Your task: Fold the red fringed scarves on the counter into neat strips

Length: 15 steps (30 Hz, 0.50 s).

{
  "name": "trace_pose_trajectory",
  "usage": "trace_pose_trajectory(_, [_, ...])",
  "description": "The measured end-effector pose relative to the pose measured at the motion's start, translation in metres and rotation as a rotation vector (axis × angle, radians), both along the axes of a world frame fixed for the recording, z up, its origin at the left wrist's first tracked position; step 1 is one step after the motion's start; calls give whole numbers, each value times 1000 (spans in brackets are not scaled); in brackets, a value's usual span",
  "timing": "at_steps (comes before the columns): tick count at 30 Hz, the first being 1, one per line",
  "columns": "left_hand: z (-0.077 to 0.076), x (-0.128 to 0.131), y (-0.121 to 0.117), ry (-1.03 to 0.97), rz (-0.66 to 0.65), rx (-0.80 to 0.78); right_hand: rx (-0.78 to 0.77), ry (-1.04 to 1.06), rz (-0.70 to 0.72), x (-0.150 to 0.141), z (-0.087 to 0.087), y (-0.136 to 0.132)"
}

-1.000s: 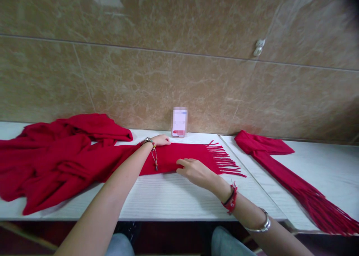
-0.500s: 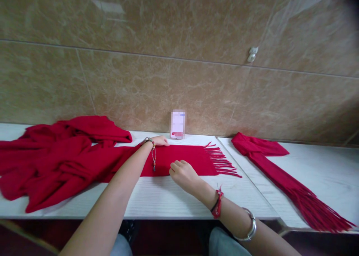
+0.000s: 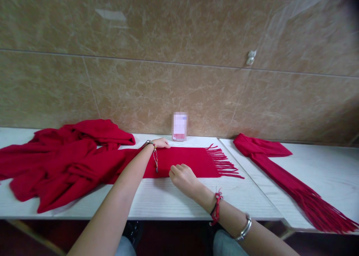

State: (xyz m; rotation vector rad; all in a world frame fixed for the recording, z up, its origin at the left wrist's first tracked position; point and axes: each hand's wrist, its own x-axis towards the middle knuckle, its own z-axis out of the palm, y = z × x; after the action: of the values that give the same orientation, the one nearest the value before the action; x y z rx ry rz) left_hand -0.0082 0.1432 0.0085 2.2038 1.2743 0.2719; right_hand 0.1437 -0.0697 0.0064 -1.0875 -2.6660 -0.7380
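A red scarf (image 3: 193, 162) lies stretched flat across the white table, its fringe pointing right. My left hand (image 3: 161, 143) is closed at the far edge of this flat part, fingers pinched on the cloth. At the near edge, my right hand (image 3: 182, 177) is curled closed on the scarf, with the fingertips hidden underneath. To the left, the cloth runs into a loose, crumpled red heap (image 3: 81, 155), partly behind my left forearm.
A second red scarf (image 3: 269, 170), folded lengthwise and bent over, lies on the right table section with its fringe at the front edge. A phone (image 3: 180, 127) leans on the tiled wall (image 3: 157, 88). A small white fixture (image 3: 251, 57) is on the wall.
The left end of the crumpled heap has shifted a little to the right. Both hands keep their places on the scarf edges. The whole view has shifted slightly.
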Motion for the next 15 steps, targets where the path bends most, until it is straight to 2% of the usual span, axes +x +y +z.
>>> trace_pose_trajectory(9, [1,7,5,18,-7,-28,44,13,1,0,-1,-3])
trace_pose_trajectory(15, [3,9,3,-56,-7,-71,88,57,3,9,-4,0])
